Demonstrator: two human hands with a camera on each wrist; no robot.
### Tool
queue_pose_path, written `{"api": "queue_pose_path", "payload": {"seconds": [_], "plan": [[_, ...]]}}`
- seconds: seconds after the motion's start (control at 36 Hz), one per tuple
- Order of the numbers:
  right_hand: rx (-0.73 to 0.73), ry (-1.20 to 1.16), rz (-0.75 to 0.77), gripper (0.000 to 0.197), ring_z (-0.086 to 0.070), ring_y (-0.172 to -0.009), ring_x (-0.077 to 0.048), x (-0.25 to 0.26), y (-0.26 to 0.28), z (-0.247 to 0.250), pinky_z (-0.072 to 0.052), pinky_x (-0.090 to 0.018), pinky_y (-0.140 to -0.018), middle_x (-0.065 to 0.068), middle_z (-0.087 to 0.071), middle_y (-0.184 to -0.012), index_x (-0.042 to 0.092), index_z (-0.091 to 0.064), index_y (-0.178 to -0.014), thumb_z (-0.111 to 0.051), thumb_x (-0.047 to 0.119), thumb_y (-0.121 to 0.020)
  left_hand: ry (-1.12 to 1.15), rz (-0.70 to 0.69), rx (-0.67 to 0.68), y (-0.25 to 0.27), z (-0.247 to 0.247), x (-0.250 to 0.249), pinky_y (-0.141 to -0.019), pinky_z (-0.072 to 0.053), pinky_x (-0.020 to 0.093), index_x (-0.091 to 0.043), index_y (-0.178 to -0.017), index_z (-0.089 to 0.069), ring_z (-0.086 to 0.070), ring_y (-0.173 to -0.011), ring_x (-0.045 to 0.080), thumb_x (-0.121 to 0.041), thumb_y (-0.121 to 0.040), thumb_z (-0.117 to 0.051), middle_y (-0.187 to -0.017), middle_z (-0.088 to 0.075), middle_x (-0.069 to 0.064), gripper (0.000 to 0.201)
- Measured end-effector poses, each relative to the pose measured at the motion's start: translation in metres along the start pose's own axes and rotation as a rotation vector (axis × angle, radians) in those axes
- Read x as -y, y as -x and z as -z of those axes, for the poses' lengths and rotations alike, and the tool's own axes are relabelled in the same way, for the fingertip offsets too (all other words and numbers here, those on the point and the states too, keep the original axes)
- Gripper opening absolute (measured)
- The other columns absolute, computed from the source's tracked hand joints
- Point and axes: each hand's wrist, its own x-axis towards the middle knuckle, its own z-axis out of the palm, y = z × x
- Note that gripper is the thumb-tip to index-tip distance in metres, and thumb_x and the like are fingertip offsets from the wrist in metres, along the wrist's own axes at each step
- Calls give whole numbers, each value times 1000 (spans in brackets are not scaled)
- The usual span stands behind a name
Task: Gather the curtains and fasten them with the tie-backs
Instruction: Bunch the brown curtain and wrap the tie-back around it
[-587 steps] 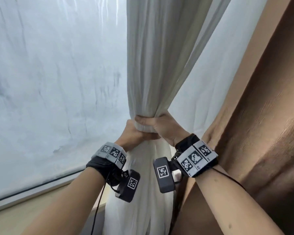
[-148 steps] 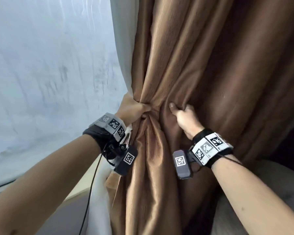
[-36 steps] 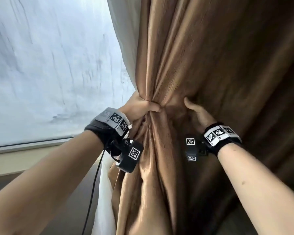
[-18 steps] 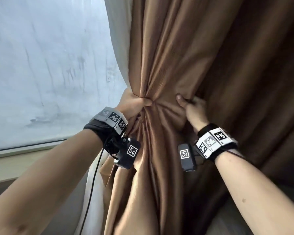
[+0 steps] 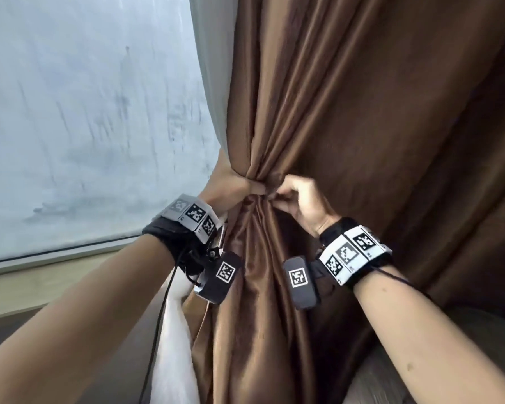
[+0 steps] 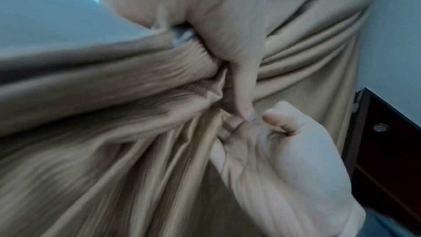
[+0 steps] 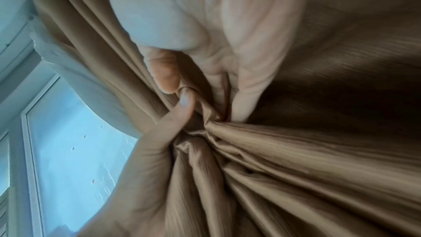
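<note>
The brown curtain point(image 5: 347, 118) hangs in front of me, bunched to a narrow waist. My left hand point(image 5: 244, 186) grips that waist from the left, fingers curled round the folds. My right hand point(image 5: 282, 193) is directly to its right, pinching curtain folds, with its fingertips nearly touching my left thumb. In the left wrist view my left hand point(image 6: 239, 82) presses into the gathered curtain point(image 6: 114, 114), with my right hand point(image 6: 280, 141) just below it. In the right wrist view my right hand point(image 7: 168, 73) meets my left thumb on the curtain point(image 7: 307, 150). I cannot make out a tie-back.
A white sheer curtain point(image 5: 207, 83) hangs behind the brown one, and its lower part point(image 5: 172, 345) shows below my left wrist. The frosted window point(image 5: 85, 126) and its sill point(image 5: 41, 281) are on the left. Dark wooden furniture point(image 6: 387, 150) stands to the right.
My right hand has moved left along the brown curtain, from a fold further right to the bunched waist beside my left thumb. My left hand keeps its grip in place.
</note>
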Motion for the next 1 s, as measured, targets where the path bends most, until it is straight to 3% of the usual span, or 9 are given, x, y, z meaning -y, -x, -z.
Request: {"api": "queue_pose_path", "payload": {"seconds": [0.14, 0.22, 0.31, 0.36, 0.5, 0.67, 0.75, 0.86, 1.0], "plan": [[39, -118, -88, 23, -59, -71, -11, 10, 3, -5, -45, -29, -70, 0, -62, -72, 10, -57, -83, -37, 12, -71, -85, 94, -69, -11, 0, 15, -79, -61, 38, -8, -117, -58, -74, -90, 17, -41, -26, -102, -100, -74, 3, 107], [52, -31, -62, 22, -63, -79, -13, 17, 4, -10, -48, -32, -80, -2, -66, -84, 9, -58, -84, -36, 14, -85, -238, 82, -193, -9, -1, 13, -76, -61, 35, -20, -114, -58, -71, -87, 12, -39, -35, -90, -96, -72, -7, 87], [-154, 105, 4, 30, -64, -87, -17, 16, -1, -10, -51, -28, -84, -10, -67, -100, 9, -65, -94, -38, 19, -94, -291, 44, -232, -4, 1, 6, -86, -55, 33, -14, -124, -48, -63, -97, 21, -27, -53, -81, -107, -66, 1, 80], [-465, 198, 109, 18, -67, -88, -26, 7, -8, 4, -55, -38, -85, -10, -70, -94, 17, -71, -80, -58, 30, -76, -281, 30, -250, -3, 5, 6, -87, -49, 30, -13, -130, -45, -59, -102, 24, -25, -58, -81, -114, -62, 4, 81], [-992, 538, 16, 89, -52, -122, -33, 0, -3, 44, -39, -37, -106, -17, -51, -133, 3, -49, -129, -79, 52, -62, -244, 45, -237, -3, 21, 0, -87, -46, 25, -16, -134, -52, -59, -105, 19, -22, -53, -82, -116, -63, -1, 86], [-931, 532, -178, 149, -17, -146, -29, -19, 4, 58, -17, -40, -119, -15, -11, -158, 11, 2, -152, -78, 75, -44, -231, 61, -174, 3, 33, -6, -73, -50, 25, -16, -102, -65, -64, -89, 20, -1, -62, -83, -81, -63, -11, 47], [-747, 298, -73, 141, -40, -135, -17, -27, 2, 59, -29, -27, -112, -7, -36, -151, 13, 2, -152, -90, 51, -52, -218, 67, -148, 6, 35, -7, -83, -53, 30, -16, -105, -68, -67, -94, 21, -5, -55, -84, -89, -68, -5, 54], [-684, 215, -22, 111, -65, -107, -12, -31, -1, 53, -50, -34, -100, 3, -67, -121, 20, -53, -132, -91, 58, -35, -199, 67, -131, 7, 36, -7, -81, -54, 30, -14, -105, -69, -68, -93, 22, -2, -56, -83, -92, -70, -1, 51], [-649, 261, -19, 41, -69, -93, -23, -26, 2, 36, -55, -36, -88, -6, -70, -98, 9, -65, -109, -81, 18, -73, -229, 76, -122, 7, 33, -7, -85, -55, 33, -9, -108, -70, -68, -95, 23, 0, -61, -81, -95, -71, 4, 49]]}}
